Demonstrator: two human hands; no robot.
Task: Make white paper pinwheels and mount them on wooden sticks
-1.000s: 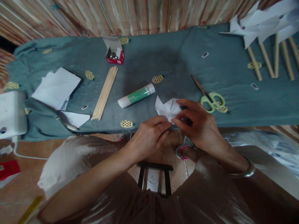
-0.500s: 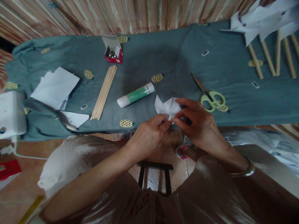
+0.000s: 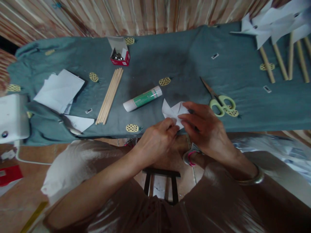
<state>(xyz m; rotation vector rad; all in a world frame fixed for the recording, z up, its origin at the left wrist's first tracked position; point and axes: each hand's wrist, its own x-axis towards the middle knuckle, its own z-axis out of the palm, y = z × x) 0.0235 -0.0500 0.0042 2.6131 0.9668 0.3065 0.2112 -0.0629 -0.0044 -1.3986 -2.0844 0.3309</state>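
Observation:
A white paper pinwheel (image 3: 173,111), partly folded, is held over the front edge of the cloth-covered table. My left hand (image 3: 157,136) pinches its lower part between thumb and fingers. On the right side of the paper, the fingers of my right hand (image 3: 202,124) are bent round its edge and folded blade. The paper's lower middle is hidden by my fingertips. Just left of it lies a white and green glue stick (image 3: 143,98). Scissors (image 3: 220,102) with light green handles lie right of my right hand, blades slightly apart.
Thin wooden sticks (image 3: 109,95) lie bundled left of the glue stick, below a small red box (image 3: 120,56) of metal pins. White paper sheets (image 3: 59,90) are stacked at left by a white device (image 3: 13,118). Several pinwheels on sticks (image 3: 263,30) lie at the far right.
My right fingertips have shifted slightly up from the lower edge of the paper toward its middle. My left hand keeps its pinch. The whole view has slid slightly.

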